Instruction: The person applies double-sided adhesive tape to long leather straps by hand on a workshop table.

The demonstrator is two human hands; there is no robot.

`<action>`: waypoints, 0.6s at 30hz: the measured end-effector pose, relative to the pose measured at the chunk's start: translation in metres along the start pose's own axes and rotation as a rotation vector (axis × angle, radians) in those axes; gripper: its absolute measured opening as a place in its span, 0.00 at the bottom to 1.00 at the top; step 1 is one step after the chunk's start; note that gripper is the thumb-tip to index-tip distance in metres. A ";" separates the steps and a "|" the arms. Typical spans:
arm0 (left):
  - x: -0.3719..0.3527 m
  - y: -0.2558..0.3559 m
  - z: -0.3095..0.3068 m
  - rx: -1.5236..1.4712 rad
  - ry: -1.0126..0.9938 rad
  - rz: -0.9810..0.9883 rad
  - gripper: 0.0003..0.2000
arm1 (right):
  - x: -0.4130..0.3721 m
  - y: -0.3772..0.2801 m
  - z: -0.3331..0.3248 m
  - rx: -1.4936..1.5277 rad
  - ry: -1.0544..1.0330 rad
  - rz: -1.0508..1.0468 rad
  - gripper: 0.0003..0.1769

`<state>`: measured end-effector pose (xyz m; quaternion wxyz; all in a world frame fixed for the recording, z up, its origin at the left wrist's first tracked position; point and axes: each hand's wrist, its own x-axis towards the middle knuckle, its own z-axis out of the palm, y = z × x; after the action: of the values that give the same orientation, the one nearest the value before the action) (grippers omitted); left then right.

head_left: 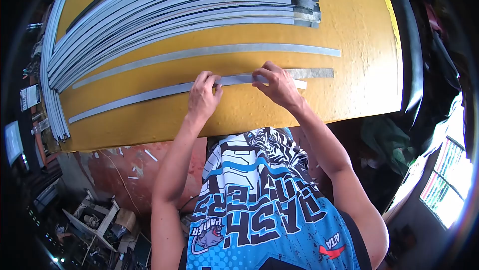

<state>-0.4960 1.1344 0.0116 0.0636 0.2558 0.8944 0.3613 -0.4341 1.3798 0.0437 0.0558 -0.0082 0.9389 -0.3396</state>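
Note:
A long, thin grey strip (149, 94) lies along the near side of the yellow-topped table. My left hand (202, 95) is closed at the middle of it, thumb and fingertips bent against its edges. Farther right, my right hand (277, 86) pinches the same strip, fingers curled. Beyond that hand a dull metallic strip end (319, 73) sticks out, with a whiter strip end (300, 84) just below it. The two seem layered; how they join is hidden under my fingers. A second grey strip (214, 50) lies apart, farther back.
A thick bundle of similar strips (199, 8) covers the back of the yellow table (359, 35). More strips (57, 113) run down its left edge. Dark material (411, 45) hangs along the right side. On the floor stands a wooden frame (92, 220) at lower left.

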 end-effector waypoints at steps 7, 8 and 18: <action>0.002 0.006 -0.004 0.057 -0.006 0.061 0.12 | 0.003 -0.004 -0.030 -0.075 -0.255 0.238 0.21; 0.002 0.005 -0.004 0.057 -0.009 0.064 0.12 | 0.002 -0.001 -0.029 -0.050 -0.253 0.223 0.23; 0.007 0.011 -0.006 0.062 -0.055 0.055 0.13 | 0.000 -0.005 -0.038 -0.062 -0.235 0.157 0.19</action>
<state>-0.4993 1.1408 0.0244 0.0700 0.2921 0.8956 0.3280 -0.4385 1.4004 0.0761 0.1912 0.0239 0.9338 -0.3015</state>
